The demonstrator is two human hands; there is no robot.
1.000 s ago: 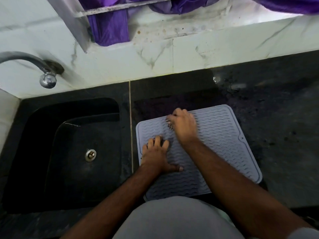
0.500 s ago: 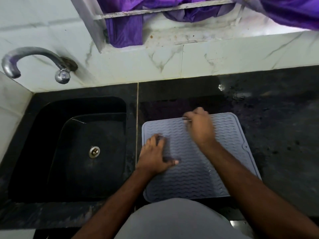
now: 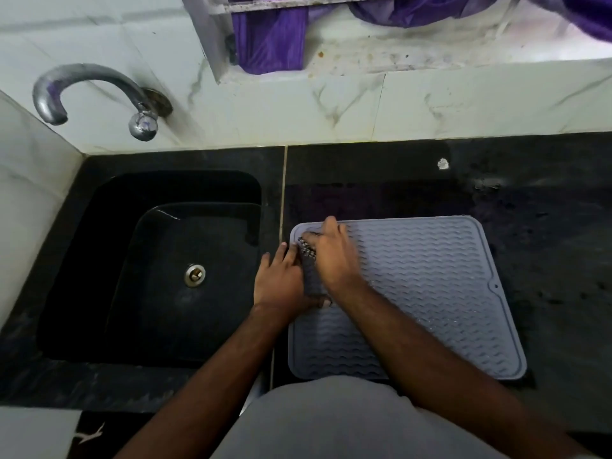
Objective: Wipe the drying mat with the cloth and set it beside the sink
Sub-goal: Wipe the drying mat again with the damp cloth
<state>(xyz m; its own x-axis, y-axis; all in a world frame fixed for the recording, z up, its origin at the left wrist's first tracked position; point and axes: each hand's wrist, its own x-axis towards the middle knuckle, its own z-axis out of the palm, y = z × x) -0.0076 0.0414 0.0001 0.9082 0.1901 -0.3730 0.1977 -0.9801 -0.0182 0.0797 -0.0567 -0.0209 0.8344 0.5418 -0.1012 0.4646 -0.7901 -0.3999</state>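
At the far left a curved grey metal tap (image 3: 99, 91) juts from the white marbled wall tiles (image 3: 331, 104), its spout arching out above the black rectangular stone sink (image 3: 99, 260), whose round steel drain (image 3: 195, 275) shows near the middle of the basin. The sink is sunk into the black speckled stone desk (image 3: 546, 243), and a pale seam in the stone runs front to back just right of the basin. The left hand (image 3: 281, 283) lies across that seam at the left edge of the grey ribbed silicone drying mat (image 3: 430, 293), palm down with fingers straight and close together, the fingertips reaching the mat's far left corner and the thumb stretched out to the right onto the mat; its grip is flat and pressing, closed around nothing. Just beside it, touching or nearly so, the right hand (image 3: 334, 256) bears down on the mat near the same corner, its fingers curled over a small dark patterned cloth (image 3: 308, 251), only a strip of which shows at the fingertips and below the palm; the grip is clamped on the cloth, though how much of it is bunched beneath the palm cannot be told. The mat lies flat on the desk directly right of the sink, its wavy ridges running across it and a small tab with a hole on its right edge. Above, purple fabric (image 3: 268, 38) hangs at a window ledge.
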